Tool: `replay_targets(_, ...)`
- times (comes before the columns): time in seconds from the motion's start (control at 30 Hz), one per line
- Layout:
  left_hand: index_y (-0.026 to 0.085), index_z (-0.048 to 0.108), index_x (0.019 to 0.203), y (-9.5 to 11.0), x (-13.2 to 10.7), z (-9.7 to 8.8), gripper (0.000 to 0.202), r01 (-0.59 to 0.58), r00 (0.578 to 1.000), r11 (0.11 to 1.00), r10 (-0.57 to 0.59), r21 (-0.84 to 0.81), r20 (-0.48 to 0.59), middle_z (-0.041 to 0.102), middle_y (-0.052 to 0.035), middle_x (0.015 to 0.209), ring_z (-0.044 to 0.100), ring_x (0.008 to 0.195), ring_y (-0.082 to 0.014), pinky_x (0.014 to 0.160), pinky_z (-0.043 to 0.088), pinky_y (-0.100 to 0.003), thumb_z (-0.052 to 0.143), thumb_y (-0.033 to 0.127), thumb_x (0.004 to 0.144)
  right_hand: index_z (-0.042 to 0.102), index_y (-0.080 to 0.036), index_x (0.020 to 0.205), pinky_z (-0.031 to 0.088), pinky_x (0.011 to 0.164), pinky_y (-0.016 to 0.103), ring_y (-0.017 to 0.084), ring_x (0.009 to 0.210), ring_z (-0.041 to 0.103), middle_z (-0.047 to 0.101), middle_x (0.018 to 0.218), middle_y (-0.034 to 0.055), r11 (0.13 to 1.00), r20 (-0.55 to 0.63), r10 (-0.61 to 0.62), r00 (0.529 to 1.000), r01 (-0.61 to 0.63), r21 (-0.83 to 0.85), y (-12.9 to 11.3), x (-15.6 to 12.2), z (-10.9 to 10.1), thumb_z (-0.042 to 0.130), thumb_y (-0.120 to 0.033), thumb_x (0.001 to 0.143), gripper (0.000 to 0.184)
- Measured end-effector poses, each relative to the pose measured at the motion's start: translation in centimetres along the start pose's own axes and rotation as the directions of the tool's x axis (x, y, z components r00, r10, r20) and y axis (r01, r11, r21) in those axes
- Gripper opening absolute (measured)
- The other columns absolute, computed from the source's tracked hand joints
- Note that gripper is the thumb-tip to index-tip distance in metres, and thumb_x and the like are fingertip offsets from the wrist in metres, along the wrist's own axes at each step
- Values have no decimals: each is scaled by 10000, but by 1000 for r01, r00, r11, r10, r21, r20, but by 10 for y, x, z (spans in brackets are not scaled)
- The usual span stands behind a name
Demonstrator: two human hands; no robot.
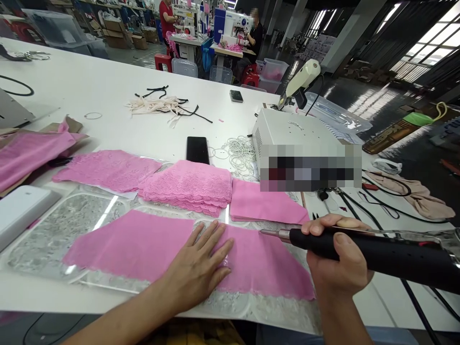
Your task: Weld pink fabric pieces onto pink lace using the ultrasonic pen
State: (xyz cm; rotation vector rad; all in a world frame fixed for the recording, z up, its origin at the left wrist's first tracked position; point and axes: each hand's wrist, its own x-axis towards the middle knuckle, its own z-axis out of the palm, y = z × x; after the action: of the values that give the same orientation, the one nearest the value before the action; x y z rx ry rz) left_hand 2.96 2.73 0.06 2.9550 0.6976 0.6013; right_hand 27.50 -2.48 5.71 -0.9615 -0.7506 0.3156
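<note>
My left hand (199,266) lies flat with fingers spread on a long pink fabric piece (136,244) spread over a clear plastic template (53,235). My right hand (336,256) is closed around the black handle of a hot cutting tool (377,254). The tool's metal tip (273,233) points left, just above the fabric's upper edge.
Stacks of pink lace (187,187), pink lace pieces (108,167) and plain pink pieces (264,203) lie behind. A black phone (197,149), white elastic loops (239,153) and a white machine box (287,134) stand further back. Cables (381,211) trail at right. Other people sit at sewing machines (230,24) far back.
</note>
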Motion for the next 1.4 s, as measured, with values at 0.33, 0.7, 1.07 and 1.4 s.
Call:
replay_targets(0.33, 191, 609, 1325, 0, 1, 1, 420, -2, 1000, 1000, 3, 26, -16, 558, -153, 1418, 485, 1354, -340, 1085, 426, -560, 440, 435, 1028, 601, -211, 827, 540, 548, 327, 126, 572, 572, 605, 766, -15, 1000, 58, 0, 998, 0, -1, 6, -2, -2, 637, -177, 726, 113)
replay_targets(0.7, 195, 605, 1334, -1, -1, 5, 405, -2, 999, 1000, 3, 19, -42, 543, -153, 1434, 474, 1361, -346, 1088, 408, -567, 420, 399, 1037, 564, -205, 754, 500, 507, 316, 122, 524, 528, 565, 694, -33, 998, -158, -22, 987, 12, -63, -9, 11, -17, 633, -212, 611, 159)
replay_targets(1.07, 183, 569, 1375, -4, -3, 6, 404, -31, 999, 999, 32, 45, -27, 500, -163, 1471, 428, 1395, -347, 1133, 357, -557, 488, 304, 998, 555, -196, 728, 507, 501, 318, 120, 512, 523, 573, 686, -27, 996, -168, -17, 986, 3, -84, -7, 10, -21, 663, -235, 606, 167)
replay_targets(1.4, 191, 541, 1406, -8, -3, 8, 426, -57, 997, 997, 60, 58, -52, 507, -154, 1470, 438, 1395, -335, 1147, 347, -521, 467, 334, 1012, 560, -198, 780, 508, 521, 317, 122, 541, 540, 580, 720, -19, 996, -111, -37, 993, 28, -82, -7, 10, -23, 655, -225, 684, 137)
